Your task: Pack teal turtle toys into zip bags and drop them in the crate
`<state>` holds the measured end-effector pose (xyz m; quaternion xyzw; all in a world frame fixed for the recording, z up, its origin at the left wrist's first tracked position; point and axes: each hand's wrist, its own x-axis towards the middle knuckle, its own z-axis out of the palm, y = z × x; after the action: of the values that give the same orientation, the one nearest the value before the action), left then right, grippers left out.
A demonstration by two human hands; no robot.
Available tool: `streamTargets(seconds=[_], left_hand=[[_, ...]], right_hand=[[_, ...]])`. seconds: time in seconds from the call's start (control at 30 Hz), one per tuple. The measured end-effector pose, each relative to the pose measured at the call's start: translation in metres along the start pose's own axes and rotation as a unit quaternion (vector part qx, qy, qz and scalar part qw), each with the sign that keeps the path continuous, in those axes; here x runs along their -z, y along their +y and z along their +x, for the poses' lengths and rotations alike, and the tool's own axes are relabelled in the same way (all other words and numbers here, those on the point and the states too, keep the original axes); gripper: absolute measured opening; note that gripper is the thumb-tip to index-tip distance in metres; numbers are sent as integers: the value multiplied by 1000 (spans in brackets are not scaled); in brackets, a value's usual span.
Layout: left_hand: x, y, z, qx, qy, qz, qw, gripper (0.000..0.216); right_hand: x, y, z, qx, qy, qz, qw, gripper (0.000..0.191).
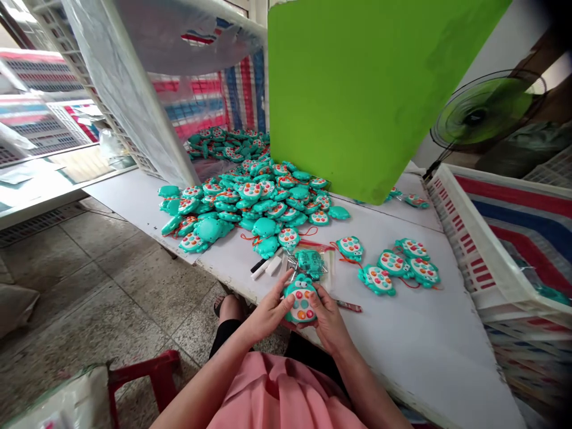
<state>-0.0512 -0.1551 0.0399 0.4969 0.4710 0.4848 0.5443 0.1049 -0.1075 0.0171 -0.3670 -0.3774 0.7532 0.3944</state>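
Between my two hands is a teal turtle-shaped toy (300,302), its white face with coloured round buttons turned up and its eyes pointing away from me. My left hand (270,310) grips its left side, thumb on the front. My right hand (328,316) grips the right side, thumb near the buttons. Just beyond it, a clear plastic bag (329,271) lies on the table with a teal piece (310,262) on it. A white marker (260,271) and a red pen-like stick (349,305) lie close by.
A large heap of the same toys (250,199) spills from a crate lying on its side (174,149). Several toys (393,262) lie apart at the right. A green board (357,95) stands behind. Stacked crates (500,250) and a fan (476,116) are at the right, a red stool (156,372) lower left.
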Motion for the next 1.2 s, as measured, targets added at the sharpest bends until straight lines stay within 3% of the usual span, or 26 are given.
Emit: streamTargets(seconds=[0.1,0.17,0.27,0.33,0.37,0.43,0.57,0.73,0.83,0.93,1.03,1.1,1.2], left_hand=[[29,-7,7,10,56,86,995,57],[64,-9,15,-22,180,189,965,50],[132,-6,31,-41,376,379,845,61],[175,0,42,24,468,462,753,77],[193,2,47,64,491,479,725,85],[216,5,57,124,492,498,703,93],[228,4,70,144,453,541,694,91],[217,16,68,90,429,566,699,86],[191,30,53,7,420,562,712,86],[135,33,31,-94,340,544,761,82],[64,21,10,-163,224,504,818,80],[23,9,1,-170,162,469,851,83],[-13,-7,-8,-168,127,419,883,86]], right_hand=[[20,-11,14,16,69,38,997,39],[40,-25,26,70,132,84,985,36],[70,-46,38,151,181,155,959,41],[80,-53,38,154,191,163,956,45],[81,-52,35,142,192,149,959,46],[74,-45,28,116,183,94,972,45],[50,-24,17,97,135,-65,984,37],[49,-15,16,143,90,-237,957,33],[56,-17,15,193,100,-333,917,27],[52,-20,10,174,85,-326,925,26],[32,-23,0,103,-21,-213,971,39],[15,-25,-6,76,-94,-142,982,53],[0,-25,-14,82,-106,-128,983,63]])
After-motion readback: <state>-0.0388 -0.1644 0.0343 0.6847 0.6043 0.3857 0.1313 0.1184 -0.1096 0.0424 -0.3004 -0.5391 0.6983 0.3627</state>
